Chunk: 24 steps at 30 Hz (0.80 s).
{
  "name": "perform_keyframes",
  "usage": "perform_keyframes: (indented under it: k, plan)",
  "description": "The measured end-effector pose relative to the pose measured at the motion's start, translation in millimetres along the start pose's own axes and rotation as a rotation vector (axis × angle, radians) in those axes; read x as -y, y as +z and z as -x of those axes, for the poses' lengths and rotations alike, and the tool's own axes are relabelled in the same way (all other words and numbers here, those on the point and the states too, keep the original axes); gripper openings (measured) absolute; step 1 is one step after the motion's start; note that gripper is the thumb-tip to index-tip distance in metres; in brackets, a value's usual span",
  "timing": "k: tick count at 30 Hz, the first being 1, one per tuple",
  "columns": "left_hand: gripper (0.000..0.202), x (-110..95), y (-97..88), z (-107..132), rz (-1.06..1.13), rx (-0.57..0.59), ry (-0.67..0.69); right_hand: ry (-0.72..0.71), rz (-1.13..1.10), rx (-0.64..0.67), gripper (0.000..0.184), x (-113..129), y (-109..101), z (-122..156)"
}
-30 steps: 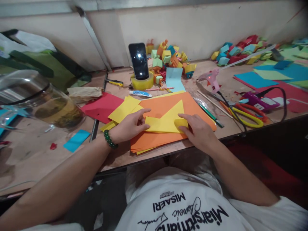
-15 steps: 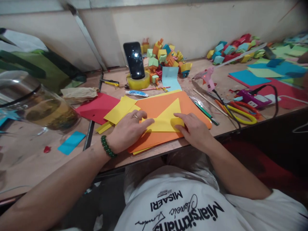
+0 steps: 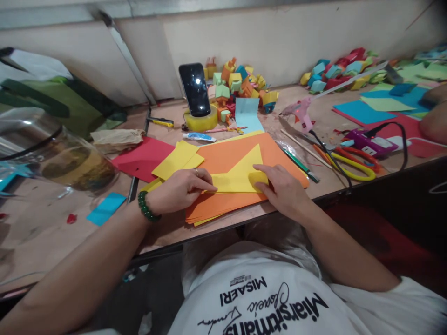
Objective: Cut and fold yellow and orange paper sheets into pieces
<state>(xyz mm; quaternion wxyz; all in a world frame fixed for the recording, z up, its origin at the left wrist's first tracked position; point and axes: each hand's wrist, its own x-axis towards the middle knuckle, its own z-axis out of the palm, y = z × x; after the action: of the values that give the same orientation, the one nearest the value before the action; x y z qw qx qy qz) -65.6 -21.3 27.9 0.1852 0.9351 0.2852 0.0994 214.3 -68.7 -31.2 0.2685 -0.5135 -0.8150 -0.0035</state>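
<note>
A folded yellow paper [image 3: 240,176] lies on a stack of orange sheets [image 3: 230,156] near the table's front edge. My left hand [image 3: 178,190], with a green bead bracelet at the wrist, presses its fingertips on the paper's left end, fingers drawn together. My right hand [image 3: 279,188] lies flat on the paper's right end, fingertips holding down a folded corner. More yellow sheets [image 3: 176,160] lie to the left under the orange stack.
A phone [image 3: 194,89] stands on a tape roll [image 3: 200,122] behind. Piles of small coloured paper boxes [image 3: 240,86] line the wall. A glue gun [image 3: 300,111], scissors [image 3: 352,163], a red sheet [image 3: 145,157] and a glass jar [image 3: 56,156] lie around. Another person's arm [image 3: 433,118] shows at right.
My left hand has slid back left along the yellow paper's lower edge. My right hand has stayed on the right corner.
</note>
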Motion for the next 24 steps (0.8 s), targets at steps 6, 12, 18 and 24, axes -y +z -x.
perform_keyframes:
  k: [6, 12, 18, 24]
  plan:
    - [0.037, -4.8, -1.3, 0.1, 0.041, 0.011, -0.057, 0.016, 0.001, 0.007, 0.035, 0.8, -1.1, 0.5]
    - [0.037, -5.6, -2.5, -0.4, 0.080, 0.025, -0.099, 0.000, 0.007, 0.005, 0.035, 0.3, -0.9, 0.4]
    - [0.039, -6.4, -0.3, 0.3, 0.028, 0.015, -0.052, 0.010, -0.004, 0.015, 0.035, 0.9, -1.9, 0.6]
    - [0.033, -13.9, -0.7, 1.0, -0.076, 0.027, 0.001, 0.001, -0.009, 0.019, 0.034, 1.9, -4.0, -0.1]
